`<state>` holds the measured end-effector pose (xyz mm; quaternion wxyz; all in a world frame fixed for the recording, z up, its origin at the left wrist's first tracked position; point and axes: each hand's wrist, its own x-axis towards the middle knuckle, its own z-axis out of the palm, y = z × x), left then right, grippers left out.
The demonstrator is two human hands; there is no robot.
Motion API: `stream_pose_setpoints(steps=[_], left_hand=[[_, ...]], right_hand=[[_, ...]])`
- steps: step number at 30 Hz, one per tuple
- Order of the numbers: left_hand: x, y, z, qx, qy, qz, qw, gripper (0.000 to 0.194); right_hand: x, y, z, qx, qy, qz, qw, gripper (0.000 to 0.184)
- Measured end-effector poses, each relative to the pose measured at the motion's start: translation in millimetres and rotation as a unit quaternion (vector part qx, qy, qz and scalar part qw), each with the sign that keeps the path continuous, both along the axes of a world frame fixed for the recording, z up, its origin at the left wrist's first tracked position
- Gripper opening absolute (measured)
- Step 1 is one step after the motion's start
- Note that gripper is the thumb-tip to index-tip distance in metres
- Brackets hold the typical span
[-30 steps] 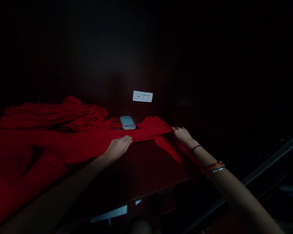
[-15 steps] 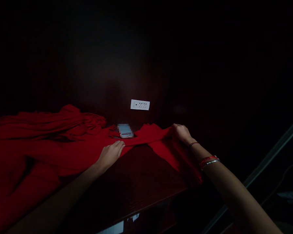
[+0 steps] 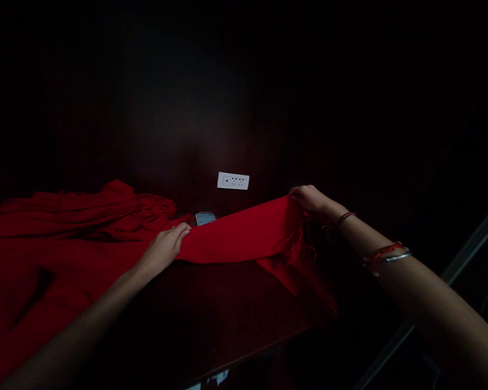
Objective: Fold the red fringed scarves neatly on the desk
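Observation:
A long red scarf (image 3: pixel 239 233) with fringed ends stretches between my hands over a dark wooden surface. My right hand (image 3: pixel 311 198) pinches its upper corner at the right, lifted off the surface, and the fringe hangs below the fingers. Farther left, my left hand (image 3: pixel 167 244) is closed on the scarf's upper edge. More red cloth spreads out under and beyond my left forearm. Another red fringed part lies on the surface below my right hand; whether it belongs to the same scarf I cannot tell.
A bunched pile of red cloth (image 3: pixel 93 211) lies at the back left. Behind the scarf is a partly covered phone-like object (image 3: pixel 205 218), its face blurred out. A white socket plate (image 3: pixel 233 181) is on the dark wall. The wooden surface's edge (image 3: pixel 252 355) runs along the front.
My right hand has risen and moved slightly right, opening the scarf into a broad band with its fringe showing. My left hand has shifted left. The scarf now covers more of the phone-like object.

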<state>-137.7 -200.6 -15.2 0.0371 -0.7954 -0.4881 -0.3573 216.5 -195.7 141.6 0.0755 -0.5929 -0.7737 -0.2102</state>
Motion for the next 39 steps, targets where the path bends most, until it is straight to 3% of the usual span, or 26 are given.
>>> stream_pose_setpoints(steps=[4,6,9,12,18,21,24,28,31,34,36,39], left_hand=[[-11.7,15.5,19.5,-0.004,0.089,-0.013,0.996,0.03],[-16.6,25.4,43.8,0.015,0.148,0.023,0.989,0.029],[-20.4,33.8,86.4,0.101,0.188,0.097,0.972,0.027],[-20.3,34.1,111.7,0.107,0.225,0.076,0.965,0.025],[-24.2,38.3,117.8,0.027,0.149,-0.052,0.987,0.033],[-28.2,41.6,123.1,-0.035,0.136,-0.114,0.983,0.035],[-30.8,40.7,128.4,-0.094,0.113,-0.148,0.978,0.035],[-34.1,31.2,126.5,-0.179,0.148,-0.166,0.958,0.031],[-40.3,31.0,109.7,-0.228,0.234,-0.174,0.929,0.026],[-48.9,44.6,79.8,-0.143,0.273,-0.096,0.946,0.025],[-53.0,54.8,59.2,-0.076,0.237,-0.033,0.968,0.029],[-55.5,60.0,39.1,-0.063,0.167,-0.004,0.984,0.032]], right_hand=[[-0.4,17.9,3.1,-0.047,-0.058,-0.022,0.997,0.023],[-5.0,31.1,3.8,-0.007,-0.046,-0.057,0.997,0.025],[-10.9,47.4,9.1,0.08,0.011,-0.082,0.993,0.029],[-8.4,52.2,17.4,0.099,0.044,-0.062,0.992,0.029],[6.9,37.4,29.6,0.056,0.075,-0.013,0.996,0.024],[10.7,32.0,32.9,-0.037,0.127,-0.018,0.991,0.02],[13.0,31.1,30.4,-0.158,0.198,-0.026,0.967,0.015],[18.8,33.9,19.0,-0.236,0.273,-0.028,0.932,0.009],[26.5,34.6,13.4,-0.234,0.322,-0.03,0.917,0.012],[33.2,30.0,16.3,-0.225,0.354,-0.017,0.908,0.013],[35.2,24.6,22.4,-0.213,0.368,-0.012,0.905,0.013],[35.2,17.5,33.3,-0.204,0.394,-0.021,0.896,0.012]])
